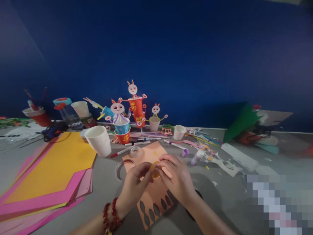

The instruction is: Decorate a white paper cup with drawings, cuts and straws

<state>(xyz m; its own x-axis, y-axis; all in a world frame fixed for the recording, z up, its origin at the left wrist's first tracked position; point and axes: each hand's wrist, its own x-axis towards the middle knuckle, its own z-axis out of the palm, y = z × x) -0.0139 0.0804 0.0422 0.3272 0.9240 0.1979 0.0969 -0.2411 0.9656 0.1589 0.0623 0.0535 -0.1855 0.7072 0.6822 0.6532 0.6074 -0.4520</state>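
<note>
Between my two hands is a small yellow paper piece (156,173), pinched by the fingers of both. My left hand (139,178), with red bead bracelets at the wrist, grips its left side. The fingers of my right hand (176,174) close on its upper right side, partly hiding it. Below them lies an orange paper sheet (146,151) with several leaf-shaped holes cut along its near edge. A roll of clear tape (135,150) rests on the sheet's upper left, and a larger tape ring (119,171) stands beside my left hand.
Coloured paper sheets (56,163) are stacked at left, near white cups (99,142). Rabbit-faced paper cup figures (121,122) stand at the back. A glue stick (197,157), its purple cap (185,152), markers (150,139) and paper scraps (227,166) lie around.
</note>
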